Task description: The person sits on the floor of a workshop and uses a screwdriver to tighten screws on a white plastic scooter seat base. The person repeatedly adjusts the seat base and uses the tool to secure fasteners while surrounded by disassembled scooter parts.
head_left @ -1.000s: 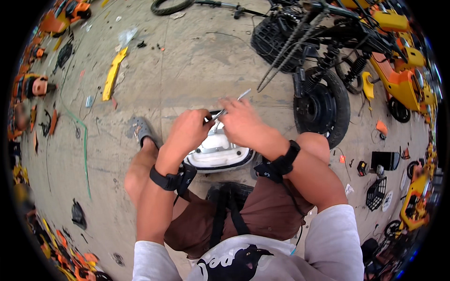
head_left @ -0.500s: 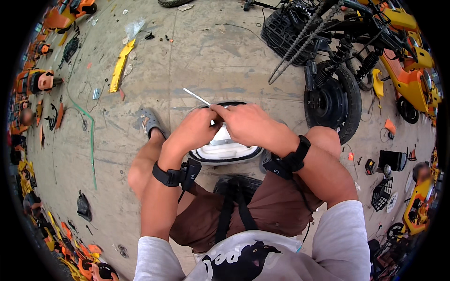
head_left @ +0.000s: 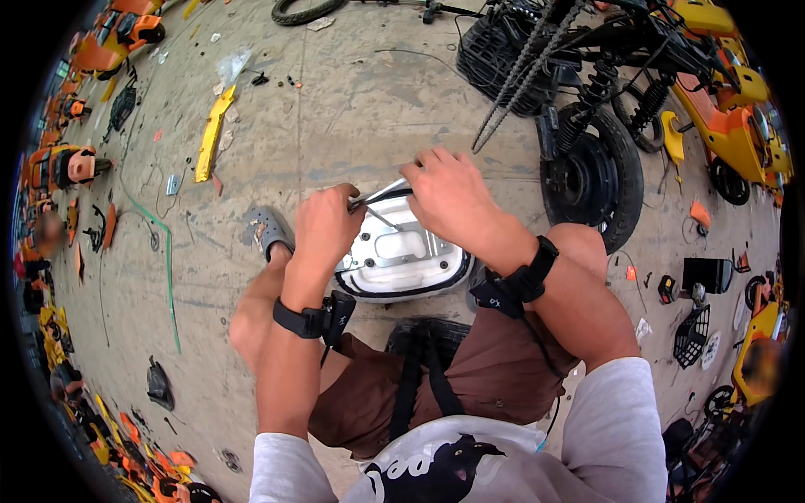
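Between my knees on the floor lies an oval white pad [head_left: 360, 273] with a black rim, its underside up, probably a scooter seat. A silver metal plate [head_left: 401, 244] with several dark bolts or holes sits in its middle. What looks like a metal T-handle wrench [head_left: 384, 219] slants over it, its shaft reaching down to the plate. My left hand [head_left: 324, 225] is closed around the near-left end of the bar. My right hand [head_left: 449, 191] pinches the bar's other end, fingers bent. The fingers partly hide the tool, and the hands cover the pad's far edge.
A partly stripped scooter frame with a black wheel [head_left: 587, 180] and hanging chains [head_left: 524, 75] stands at the far right. A yellow strip [head_left: 215, 134] and a green strap [head_left: 170, 277] lie on the left floor. Orange and yellow scooters [head_left: 67, 168] line both sides.
My hands have moved apart, the right one up and away, the left one leftward. The pad's metal plate now shows between them. The rod that pointed far left now spans the hands.
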A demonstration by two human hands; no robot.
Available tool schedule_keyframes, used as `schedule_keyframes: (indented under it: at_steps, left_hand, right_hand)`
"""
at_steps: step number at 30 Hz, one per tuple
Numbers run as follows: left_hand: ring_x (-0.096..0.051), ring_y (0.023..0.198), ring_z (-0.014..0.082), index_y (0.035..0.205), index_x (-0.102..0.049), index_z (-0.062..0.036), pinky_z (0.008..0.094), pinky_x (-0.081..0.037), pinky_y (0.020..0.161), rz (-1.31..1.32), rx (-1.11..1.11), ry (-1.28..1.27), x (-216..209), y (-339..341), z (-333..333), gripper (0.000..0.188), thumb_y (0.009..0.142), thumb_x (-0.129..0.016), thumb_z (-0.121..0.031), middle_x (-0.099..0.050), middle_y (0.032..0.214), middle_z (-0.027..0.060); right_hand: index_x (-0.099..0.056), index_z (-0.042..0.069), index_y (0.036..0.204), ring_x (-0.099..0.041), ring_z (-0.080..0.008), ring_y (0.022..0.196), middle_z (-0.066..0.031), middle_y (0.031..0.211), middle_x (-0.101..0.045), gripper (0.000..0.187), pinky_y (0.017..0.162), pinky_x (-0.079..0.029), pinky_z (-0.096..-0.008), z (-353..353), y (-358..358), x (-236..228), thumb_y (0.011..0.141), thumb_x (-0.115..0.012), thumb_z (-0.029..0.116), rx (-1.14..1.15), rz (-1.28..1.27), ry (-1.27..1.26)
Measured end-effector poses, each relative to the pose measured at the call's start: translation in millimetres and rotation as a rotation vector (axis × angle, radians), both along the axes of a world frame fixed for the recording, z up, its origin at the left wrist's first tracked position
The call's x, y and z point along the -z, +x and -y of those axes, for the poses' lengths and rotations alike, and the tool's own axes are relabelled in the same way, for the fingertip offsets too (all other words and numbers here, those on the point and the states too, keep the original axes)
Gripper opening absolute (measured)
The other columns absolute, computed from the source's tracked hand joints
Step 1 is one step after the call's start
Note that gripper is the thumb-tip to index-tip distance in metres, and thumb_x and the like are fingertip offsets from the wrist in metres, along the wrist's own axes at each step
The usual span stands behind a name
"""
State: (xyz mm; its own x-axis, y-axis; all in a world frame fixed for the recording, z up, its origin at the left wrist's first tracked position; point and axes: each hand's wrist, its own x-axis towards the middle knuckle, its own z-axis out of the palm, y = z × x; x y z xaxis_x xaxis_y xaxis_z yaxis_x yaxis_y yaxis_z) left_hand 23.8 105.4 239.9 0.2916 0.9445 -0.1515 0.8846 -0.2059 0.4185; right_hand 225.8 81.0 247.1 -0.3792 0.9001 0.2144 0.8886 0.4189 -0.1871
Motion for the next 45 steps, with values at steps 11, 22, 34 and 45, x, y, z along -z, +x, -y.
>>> schedule_keyframes:
  at_steps: [11, 22, 34, 45]
  left_hand:
    - [-0.067, 0.073, 0.0369, 0.124, -0.057, 0.0007, 0.0416, -0.052, 0.068, 0.327, 0.013, -0.032, 9.6, 13.6, 2.8, 0.039, 0.086, -0.062, -0.008, -0.069, 0.080, 0.0220]
    - [-0.066, 0.078, 0.0354, 0.132, -0.056, -0.0127, 0.0401, -0.052, 0.071, 0.318, 0.234, -0.024, 18.7, 8.4, 1.0, 0.055, 0.080, -0.062, 0.001, -0.069, 0.091, 0.0190]
    - [-0.063, 0.090, 0.0388, 0.118, -0.064, -0.0040, 0.0416, -0.050, 0.077, 0.225, 0.241, -0.044, 11.5, 10.6, 11.0, 0.047, 0.072, -0.068, 0.000, -0.066, 0.094, 0.0218]
    - [-0.065, 0.077, 0.0390, 0.086, -0.074, -0.0055, 0.0452, -0.052, 0.069, -0.030, -0.031, 0.041, 5.8, 4.4, 7.9, 0.020, 0.078, -0.072, -0.024, -0.067, 0.079, 0.0212]
  right_hand:
    - [-0.067, 0.002, 0.095, -0.065, -0.0347, 0.082, -0.0162, 0.082, -0.067, 0.030, 0.071, -0.050, -0.0446, 7.6, -14.0, -6.1, 0.083, -0.066, 0.029, -0.088, 0.004, -0.406]
    - [-0.070, -0.001, 0.080, -0.066, -0.0347, 0.078, -0.0178, 0.080, -0.067, 0.039, 0.070, -0.053, -0.0434, 7.4, -21.5, 8.4, 0.083, -0.064, 0.038, -0.117, -0.058, -0.352]
    - [-0.069, 0.001, 0.073, -0.065, -0.0354, 0.079, -0.0187, 0.074, -0.067, 0.033, 0.069, -0.050, -0.0449, 11.0, -19.9, 8.1, 0.081, -0.063, 0.032, -0.296, -0.013, -0.413]
    - [-0.068, 0.004, 0.081, -0.059, -0.0275, 0.093, -0.0118, 0.086, -0.064, 0.013, 0.075, -0.045, -0.0410, 0.5, -6.3, 10.4, 0.073, -0.062, 0.012, -0.014, 0.073, -0.128]
